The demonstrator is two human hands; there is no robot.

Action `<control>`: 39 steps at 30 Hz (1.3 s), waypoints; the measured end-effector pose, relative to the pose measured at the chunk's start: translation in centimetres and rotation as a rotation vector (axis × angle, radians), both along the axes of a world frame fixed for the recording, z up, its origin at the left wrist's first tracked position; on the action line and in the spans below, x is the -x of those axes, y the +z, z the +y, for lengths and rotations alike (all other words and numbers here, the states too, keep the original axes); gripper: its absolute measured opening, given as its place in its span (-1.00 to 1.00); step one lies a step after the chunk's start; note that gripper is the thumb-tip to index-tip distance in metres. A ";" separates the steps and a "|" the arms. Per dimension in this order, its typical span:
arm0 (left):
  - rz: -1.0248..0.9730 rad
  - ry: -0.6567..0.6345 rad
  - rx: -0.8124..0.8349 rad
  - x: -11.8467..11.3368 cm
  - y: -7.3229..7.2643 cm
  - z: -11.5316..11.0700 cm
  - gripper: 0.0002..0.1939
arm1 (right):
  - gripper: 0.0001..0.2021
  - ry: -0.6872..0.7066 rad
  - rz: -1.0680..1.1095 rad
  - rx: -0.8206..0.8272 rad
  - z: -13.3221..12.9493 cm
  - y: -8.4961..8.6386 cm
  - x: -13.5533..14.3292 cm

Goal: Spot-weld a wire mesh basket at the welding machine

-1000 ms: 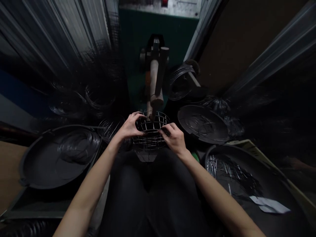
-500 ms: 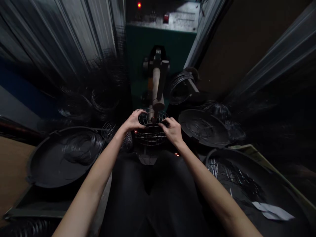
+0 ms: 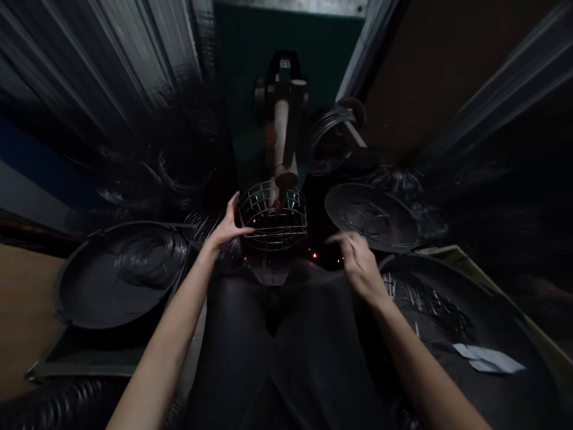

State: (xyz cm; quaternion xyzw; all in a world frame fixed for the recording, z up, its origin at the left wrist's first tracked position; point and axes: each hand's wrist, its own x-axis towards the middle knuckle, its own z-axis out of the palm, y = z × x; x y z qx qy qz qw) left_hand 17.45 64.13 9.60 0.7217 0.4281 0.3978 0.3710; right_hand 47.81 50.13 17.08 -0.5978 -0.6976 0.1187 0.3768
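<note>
A round wire basket (image 3: 273,216) sits under the tip of a welding machine's arm (image 3: 283,137), with small orange sparks around its base. My left hand (image 3: 226,226) rests against the basket's left rim, fingers spread on the wire. My right hand (image 3: 358,263) is off the basket, to its right and nearer me, blurred, fingers loosely apart and holding nothing. It hovers between the basket and a dark pan of short wire pieces (image 3: 447,322).
A large dark pan with wire rings (image 3: 116,275) lies at my left. A smaller dish (image 3: 371,215) holds wires at the right. Coiled wire rings (image 3: 331,137) hang behind it. A green machine body (image 3: 286,36) stands ahead. My dark-trousered lap fills the bottom centre.
My right hand has let go of the basket and swung right and toward me. My left hand stays on the left rim. Sparks now show around the basket.
</note>
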 end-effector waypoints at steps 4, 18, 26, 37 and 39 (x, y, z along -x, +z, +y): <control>-0.217 0.078 0.253 0.0 -3.6 -1.3 0.29 | -0.62 0.110 -0.022 0.310 -6.6 -4.4 -2.6; 0.253 0.042 -0.307 -0.1 3.8 -10.2 -0.12 | -0.73 0.426 0.304 0.543 -1.5 0.3 4.1; 0.412 0.002 -0.304 -2.6 4.6 -9.3 -0.36 | -0.68 0.405 -0.490 0.103 1.6 -0.1 7.0; 0.332 0.021 -0.237 -4.1 5.3 -6.6 -0.36 | -0.65 0.387 -0.739 -0.134 3.5 -0.4 5.2; 0.333 0.030 -0.245 -4.1 5.3 -6.3 -0.36 | -0.65 0.378 -0.781 -0.139 3.7 -0.5 5.2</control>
